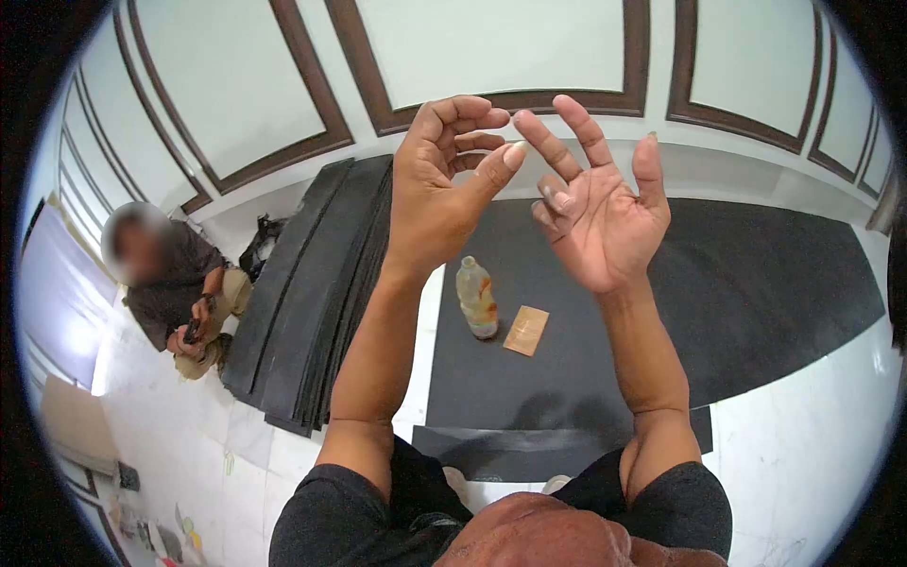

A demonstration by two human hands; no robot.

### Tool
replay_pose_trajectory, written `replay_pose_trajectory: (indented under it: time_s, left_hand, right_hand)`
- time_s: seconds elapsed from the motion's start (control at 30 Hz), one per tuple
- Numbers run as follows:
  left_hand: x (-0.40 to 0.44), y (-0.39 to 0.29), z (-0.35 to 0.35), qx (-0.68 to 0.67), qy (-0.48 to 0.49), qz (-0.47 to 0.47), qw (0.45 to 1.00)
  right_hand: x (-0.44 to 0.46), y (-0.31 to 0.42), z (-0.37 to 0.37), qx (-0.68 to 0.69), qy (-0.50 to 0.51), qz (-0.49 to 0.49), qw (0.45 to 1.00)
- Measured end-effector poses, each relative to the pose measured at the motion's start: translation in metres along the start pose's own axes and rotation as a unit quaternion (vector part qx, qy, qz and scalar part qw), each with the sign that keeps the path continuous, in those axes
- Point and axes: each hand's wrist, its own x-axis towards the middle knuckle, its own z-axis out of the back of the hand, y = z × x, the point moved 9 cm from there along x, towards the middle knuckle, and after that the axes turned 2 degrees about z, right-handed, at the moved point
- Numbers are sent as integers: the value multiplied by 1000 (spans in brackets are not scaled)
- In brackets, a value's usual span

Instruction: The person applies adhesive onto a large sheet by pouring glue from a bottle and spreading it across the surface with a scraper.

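Both my hands are raised over a dark flat sheet point(756, 293) on the floor. My left hand point(453, 170) has its fingers curled but apart from the thumb, and nothing shows in it. Palm up, my right hand point(605, 203) holds nothing; two fingers and the thumb stretch out while the others bend inward. The hands come close together near the left thumb and a right fingertip. Below them on the sheet stands a translucent bottle point(477, 300) with orange-brown stains. Just right of the bottle lies a small tan rectangular piece point(527, 331).
A stack of dark panels point(307, 293) rises to the left. Beyond it, another person point(179, 283) crouches, holding a small dark object. A black bag point(260, 248) lies between them. Behind is a white wall with brown frames point(510, 111). Assorted items lie at lower left.
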Motion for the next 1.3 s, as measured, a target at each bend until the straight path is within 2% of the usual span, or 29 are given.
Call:
replay_pose_trajectory:
  time_s: [0.07,0.13,0.2,0.27,0.4,0.47,0.57,0.6,0.67,0.73,0.83,0.9,0.97,1.03,1.1,1.17,1.2,1.23,1.27,1.3]
  left_hand:
    - [0,-6,-10,20,15,-62,998]
    - [-2,-6,-11,15,-24,-60,998]
    - [-5,-12,-6,48,-58,-127,989]
    - [-6,-13,3,75,-74,-161,981]
    - [-3,-5,29,38,-142,-138,979]
    - [-7,-10,55,137,-139,-180,964]
    - [-6,-30,64,216,-59,-232,947]
    - [-5,-54,55,196,-98,-182,959]
    - [-5,-63,45,186,-135,-127,965]
    - [-5,-69,46,158,-142,-162,964]
    - [-6,-62,47,142,-127,-192,963]
    - [-3,-58,42,116,-92,-224,963]
    - [2,-56,35,68,-29,-252,965]
    - [1,-56,31,-13,98,-238,966]
    - [6,-49,20,-144,245,-118,952]
    - [-1,-52,5,-169,221,-145,950]
    - [-2,-57,4,-120,170,-163,964]
    - [-5,-65,7,-66,120,-182,974]
    - [-4,-66,7,-67,118,-190,972]
    - [-3,-65,8,-79,109,-181,974]
  right_hand:
    - [-3,2,-8,-38,1,-6,999]
    - [-10,1,-15,-94,25,-20,995]
    - [-12,-2,-23,-160,-4,-3,987]
    - [-11,0,-32,-296,20,23,955]
    - [-7,-11,-59,-346,65,45,935]
    - [4,-27,-57,-278,99,109,949]
    - [7,-29,-84,-407,177,251,860]
    - [7,-29,-92,-442,194,305,821]
    - [7,-27,-85,-418,166,273,851]
    - [3,-22,-79,-395,135,230,879]
    - [10,-28,-88,-427,176,271,844]
    - [5,-24,-95,-465,162,240,837]
    - [7,-34,-89,-470,182,181,844]
    - [12,-49,-80,-419,209,153,870]
    - [9,-31,-74,-438,215,121,864]
    - [5,-20,-77,-474,221,92,847]
    - [4,-19,-79,-486,226,82,840]
    - [2,-20,-80,-428,193,94,878]
    - [4,-18,-75,-364,154,103,913]
    - [3,-20,-75,-373,150,89,911]
